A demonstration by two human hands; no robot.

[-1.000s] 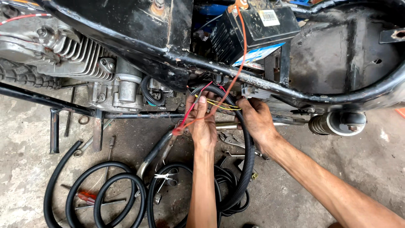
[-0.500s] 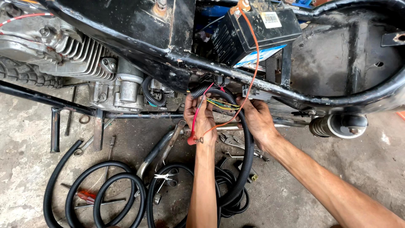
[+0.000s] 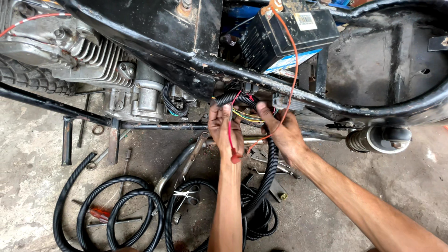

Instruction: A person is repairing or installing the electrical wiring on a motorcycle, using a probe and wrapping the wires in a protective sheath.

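My left hand (image 3: 224, 128) grips the upper end of a black corrugated conduit (image 3: 267, 172) just under the black motorcycle frame tube (image 3: 261, 79). A red wire (image 3: 230, 135) hangs down over the back of this hand. My right hand (image 3: 280, 130) is beside it, fingers pinching a bundle of yellow and green wires (image 3: 247, 116) that runs out of the conduit's mouth. A thin orange wire (image 3: 293, 60) drops from the black battery (image 3: 289, 35) above, past my right hand. A grey connector block (image 3: 282, 101) sits on the frame just above my right fingers.
The engine with its finned cylinder (image 3: 102, 65) is at upper left. Loops of black corrugated tubing (image 3: 116, 210) lie on the concrete floor with wrenches, a red-handled screwdriver (image 3: 99, 214) and a chrome pipe (image 3: 179, 163). A rear shock end (image 3: 378, 139) is at right.
Both hands have moved up closer to the frame tube with the conduit end and wires. The red wire now hangs over my left hand.
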